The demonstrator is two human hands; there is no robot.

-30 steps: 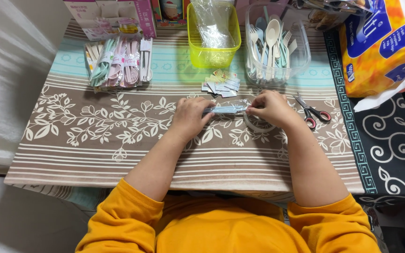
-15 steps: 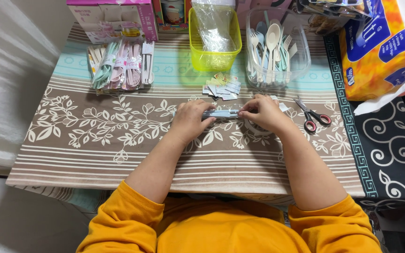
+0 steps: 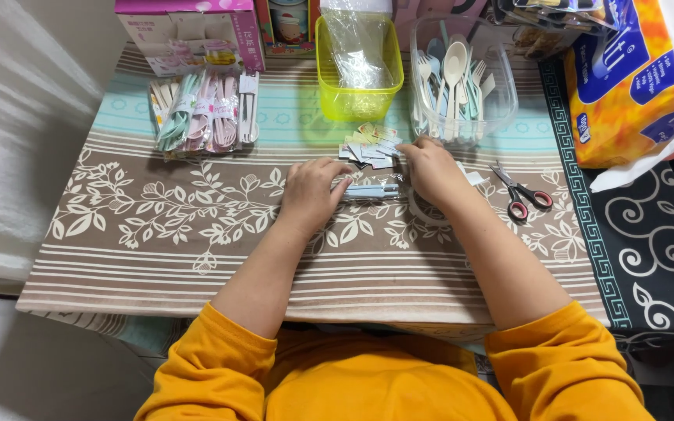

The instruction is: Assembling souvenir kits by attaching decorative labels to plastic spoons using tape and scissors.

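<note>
Two hands pinch one small clear packet of cutlery [image 3: 372, 190] flat on the table: left hand [image 3: 311, 191] grips one end, right hand [image 3: 429, 168] the other. Paper labels [image 3: 370, 146] lie just behind. Red-handled scissors [image 3: 523, 192] rest near the right. Bare tablecloth [image 3: 157, 234] stretches left.

A table under a brown leaf-patterned cloth [image 3: 157, 226] carries red-handled scissors [image 3: 523, 195], a yellow plastic tub [image 3: 359, 100], a clear cutlery tub [image 3: 501, 101] and bundled pastel cutlery packs [image 3: 204, 117].

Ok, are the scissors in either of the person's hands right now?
No, the scissors lie on the tablecloth to the right of the right hand, while both hands hold a small clear packet.
</note>
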